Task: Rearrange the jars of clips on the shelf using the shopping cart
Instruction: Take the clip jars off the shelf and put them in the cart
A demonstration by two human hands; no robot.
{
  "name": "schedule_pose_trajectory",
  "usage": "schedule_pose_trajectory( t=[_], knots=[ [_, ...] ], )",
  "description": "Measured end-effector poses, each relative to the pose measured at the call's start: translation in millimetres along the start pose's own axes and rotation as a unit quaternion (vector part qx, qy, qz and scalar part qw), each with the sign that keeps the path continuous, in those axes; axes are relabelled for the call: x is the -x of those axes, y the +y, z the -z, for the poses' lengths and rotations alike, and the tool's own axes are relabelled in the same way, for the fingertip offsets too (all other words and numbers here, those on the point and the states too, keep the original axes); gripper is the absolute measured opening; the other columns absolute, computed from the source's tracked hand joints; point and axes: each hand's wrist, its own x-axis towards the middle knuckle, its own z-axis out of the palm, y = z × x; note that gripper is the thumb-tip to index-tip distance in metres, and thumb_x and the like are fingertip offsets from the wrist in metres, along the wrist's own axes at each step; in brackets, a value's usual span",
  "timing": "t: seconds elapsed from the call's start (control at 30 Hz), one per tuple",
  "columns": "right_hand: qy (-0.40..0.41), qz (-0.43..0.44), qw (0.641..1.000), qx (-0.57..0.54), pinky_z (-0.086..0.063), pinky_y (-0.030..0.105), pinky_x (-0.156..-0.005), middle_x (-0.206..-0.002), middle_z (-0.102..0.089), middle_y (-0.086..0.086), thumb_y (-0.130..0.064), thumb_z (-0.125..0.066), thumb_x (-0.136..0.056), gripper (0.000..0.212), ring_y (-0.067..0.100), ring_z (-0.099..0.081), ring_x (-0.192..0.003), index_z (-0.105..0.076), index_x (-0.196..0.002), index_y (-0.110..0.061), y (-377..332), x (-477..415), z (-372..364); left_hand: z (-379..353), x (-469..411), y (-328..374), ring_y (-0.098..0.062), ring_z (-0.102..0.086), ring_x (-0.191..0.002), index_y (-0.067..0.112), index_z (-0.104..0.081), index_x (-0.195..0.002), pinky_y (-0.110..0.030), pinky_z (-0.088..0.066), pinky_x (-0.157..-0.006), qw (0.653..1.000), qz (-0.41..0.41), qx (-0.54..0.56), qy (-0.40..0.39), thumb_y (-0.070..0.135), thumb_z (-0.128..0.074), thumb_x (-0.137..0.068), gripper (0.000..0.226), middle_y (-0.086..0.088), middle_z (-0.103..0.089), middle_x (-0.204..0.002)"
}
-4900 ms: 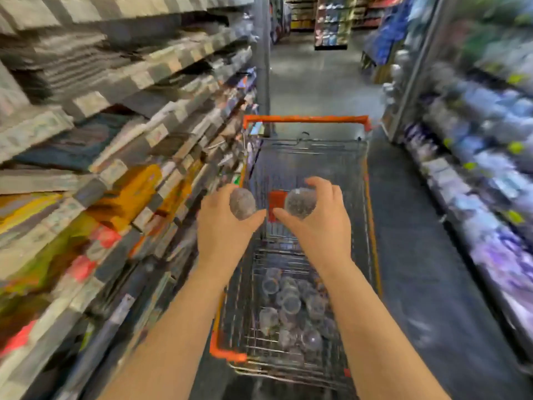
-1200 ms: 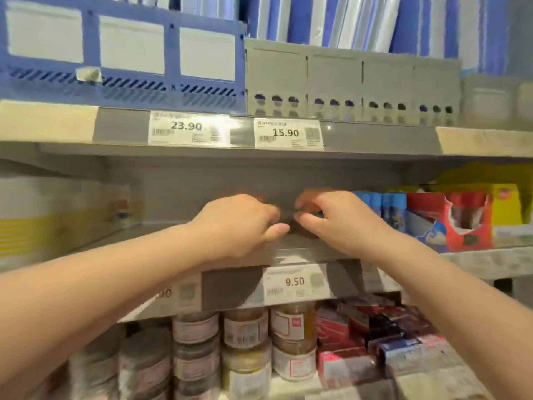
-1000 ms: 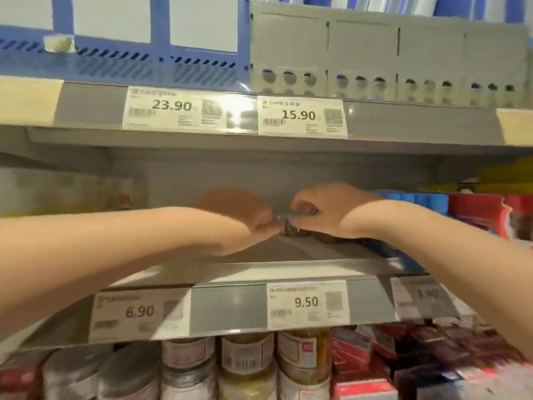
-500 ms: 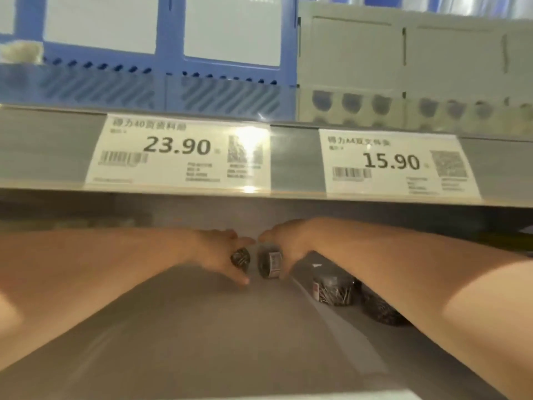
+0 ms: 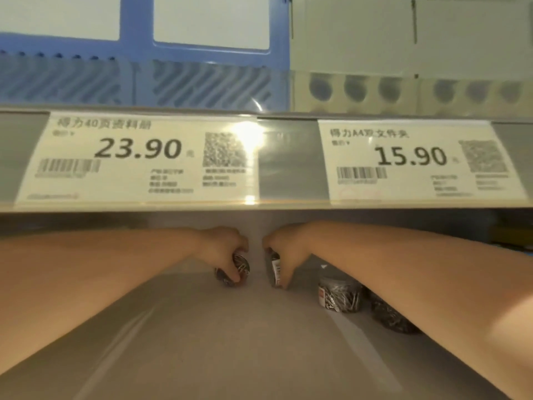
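Observation:
Both arms reach deep into a grey shelf (image 5: 230,342). My left hand (image 5: 223,249) grips a small clear jar of clips (image 5: 240,268), held tilted close to the shelf floor. My right hand (image 5: 284,251) grips a second jar of clips (image 5: 274,268) with a white barcode label, a hand's width right of the first. Two more jars stand on the shelf to the right: one clear jar of silver clips (image 5: 339,295) and a darker one (image 5: 389,316) partly hidden behind my right forearm. The shopping cart is out of view.
The upper shelf's front edge (image 5: 285,163) runs low across the view with price tags 23.90 (image 5: 138,157) and 15.90 (image 5: 412,160). Blue file boxes (image 5: 138,53) and grey file boxes (image 5: 403,53) stand above it.
The view has moved closer and lower under the upper shelf edge. Both hands have pushed their jars further back and down toward the shelf floor.

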Motion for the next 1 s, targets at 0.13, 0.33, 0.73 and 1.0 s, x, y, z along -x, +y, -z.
schedule_pose_trajectory(
  t=[0.13, 0.33, 0.73, 1.0],
  knots=[
    [0.024, 0.000, 1.000, -0.004, -0.039, 0.023, -0.068, -0.110, -0.057, 0.006, -0.034, -0.078, -0.071, 0.062, 0.019, -0.052, -0.088, -0.048, -0.120, -0.010, -1, 23, 8, 13, 19, 8, -0.017, -0.052, -0.098, 0.017, -0.052, -0.119, -0.021, -0.041, -0.073, 0.999, -0.010, 0.031, 0.042, 0.030, -0.078, -0.071, 0.056, -0.005, -0.053, -0.114],
    [0.056, -0.012, 0.998, -0.021, -0.046, 0.030, -0.062, -0.081, -0.048, -0.001, -0.034, -0.075, -0.070, 0.066, 0.017, -0.052, -0.076, -0.037, -0.119, -0.009, -4, 66, 16, 28, 59, 26, -0.009, -0.055, -0.082, 0.032, -0.050, -0.097, -0.019, -0.044, -0.068, 0.989, 0.014, 0.099, 0.106, 0.033, -0.081, -0.064, 0.045, 0.010, -0.059, -0.091],
    [0.108, -0.042, 0.976, -0.182, -0.044, 0.027, -0.075, -0.106, -0.056, -0.006, -0.050, -0.073, -0.071, 0.064, 0.017, -0.054, -0.098, -0.046, -0.123, -0.023, -44, 190, 16, 38, 160, 90, -0.006, -0.056, -0.086, 0.033, -0.051, -0.105, -0.013, -0.041, -0.067, 0.962, 0.018, 0.198, 0.186, 0.035, -0.079, -0.067, 0.047, 0.014, -0.060, -0.094],
    [0.213, -0.158, 0.915, -0.304, -0.037, 0.022, -0.082, -0.132, -0.048, -0.001, -0.049, -0.076, -0.069, 0.085, 0.012, -0.048, -0.106, -0.037, -0.137, -0.018, -84, 304, 10, 40, 231, 153, -0.012, -0.057, -0.094, 0.025, -0.053, -0.116, -0.019, -0.040, -0.076, 0.918, -0.019, 0.316, 0.239, 0.030, -0.080, -0.067, 0.056, 0.007, -0.061, -0.104]
  ],
)
